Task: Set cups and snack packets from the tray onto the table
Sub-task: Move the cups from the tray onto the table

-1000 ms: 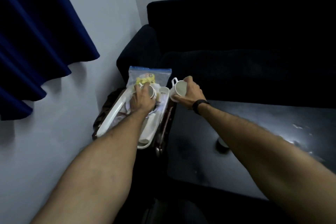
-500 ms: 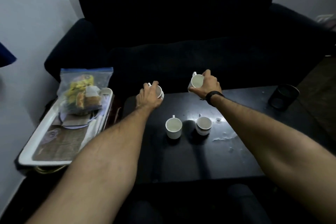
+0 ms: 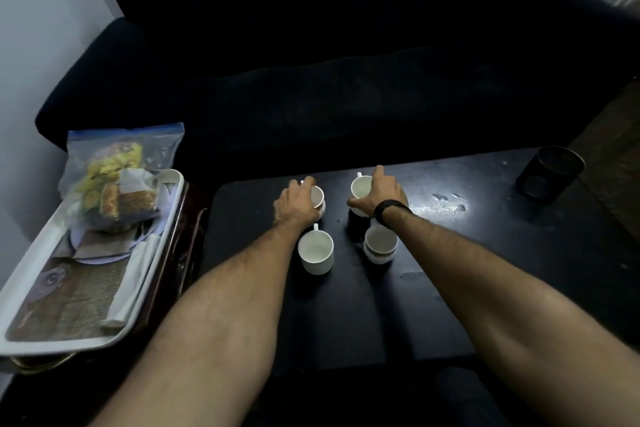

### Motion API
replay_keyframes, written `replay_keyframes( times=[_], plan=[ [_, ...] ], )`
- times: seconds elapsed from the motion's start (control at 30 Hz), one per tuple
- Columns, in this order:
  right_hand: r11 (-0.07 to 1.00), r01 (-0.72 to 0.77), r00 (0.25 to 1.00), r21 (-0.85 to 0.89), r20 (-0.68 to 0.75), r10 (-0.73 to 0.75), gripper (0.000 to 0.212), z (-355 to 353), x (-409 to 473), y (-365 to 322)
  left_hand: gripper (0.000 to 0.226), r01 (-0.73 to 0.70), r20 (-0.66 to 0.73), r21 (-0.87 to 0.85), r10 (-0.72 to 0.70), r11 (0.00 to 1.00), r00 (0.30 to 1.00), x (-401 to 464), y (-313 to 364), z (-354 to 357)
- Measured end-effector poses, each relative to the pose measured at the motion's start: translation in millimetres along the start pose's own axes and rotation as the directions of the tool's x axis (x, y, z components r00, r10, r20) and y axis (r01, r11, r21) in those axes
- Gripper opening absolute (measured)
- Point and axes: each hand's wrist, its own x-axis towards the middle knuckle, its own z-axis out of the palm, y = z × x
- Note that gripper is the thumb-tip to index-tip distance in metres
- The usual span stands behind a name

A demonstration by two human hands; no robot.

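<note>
My left hand (image 3: 296, 203) grips a white cup (image 3: 318, 199) low over the black table (image 3: 450, 270), at its far middle. My right hand (image 3: 379, 194) holds a second white cup (image 3: 360, 189) just to the right of it, also down at the tabletop. Two more white cups stand nearer to me: one (image 3: 316, 251) on the left and one (image 3: 380, 243) on the right. On the white tray (image 3: 41, 336) at the left lies a clear zip bag of snack packets (image 3: 117, 180) on a plate.
A dark sofa (image 3: 346, 62) runs behind the table. A black mesh holder (image 3: 549, 172) stands at the table's far right corner. Folded white napkins (image 3: 133, 277) lie along the tray's right side. Small wet spots glint on the table to the right of the cups.
Both hands carried their cups from the tray side over the table and lowered them to its surface behind the two standing cups. The view swung right and closer.
</note>
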Motion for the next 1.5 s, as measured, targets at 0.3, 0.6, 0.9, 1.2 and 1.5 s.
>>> replay_keyframes(
  times=[0.3,0.6,0.9,1.2,1.5],
  plan=[
    [1.0,-0.024,1.0,-0.012,0.014,0.024,0.075,14,3,6,0.052,-0.023,0.012,-0.074,0.024,0.997,1.0,4,-1,13],
    [0.984,-0.003,1.0,-0.18,-0.019,0.0,0.108,7,-6,-2,0.086,0.013,0.06,-0.116,-0.006,0.993,0.998,2,-5,10],
    [0.969,0.191,0.962,-0.158,-0.167,-0.217,0.079,-10,-23,-58,0.081,0.062,-0.03,-0.093,-0.066,0.994,0.997,-29,-44,-39],
    [0.918,0.387,0.917,-0.091,-0.066,-0.393,0.075,18,-81,-152,0.077,0.205,-0.167,-0.059,-0.212,0.977,0.963,-90,-153,-92],
    [0.831,0.554,0.822,-0.048,0.188,-0.537,0.07,76,-137,-230,0.054,0.435,-0.194,-0.158,-0.46,0.886,0.866,-155,-256,-86]
  ],
)
